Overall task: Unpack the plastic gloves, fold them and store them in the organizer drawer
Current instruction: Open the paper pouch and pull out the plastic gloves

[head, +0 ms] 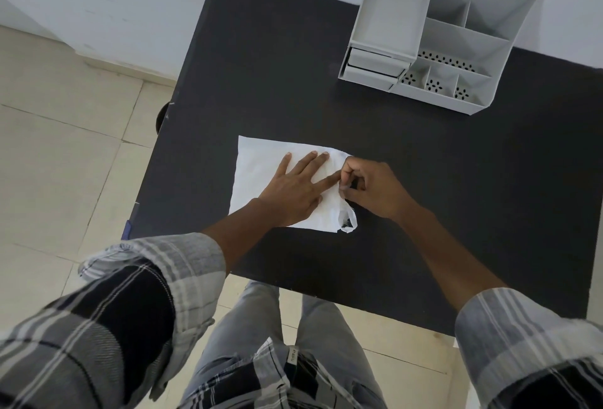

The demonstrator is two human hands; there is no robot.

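Observation:
A translucent white plastic glove point(257, 167) lies flat on the black table point(424, 196), near the front left. My left hand point(293, 187) presses on it with straight, spread fingers. At the glove's right edge my right hand point(372, 187) pinches the plastic between thumb and curled fingers. A crumpled loop of plastic point(347, 222) sticks out at the glove's lower right corner. The grey organizer point(434, 36) stands at the table's far right, with a small drawer point(375, 64) at its lower left, slightly pulled out.
The organizer has several open compartments, some with perforated bottoms point(447, 61). The table's left edge point(169, 115) drops to a tiled floor point(65, 147). A white wall point(114, 1) stands behind. My legs show below the table's front edge.

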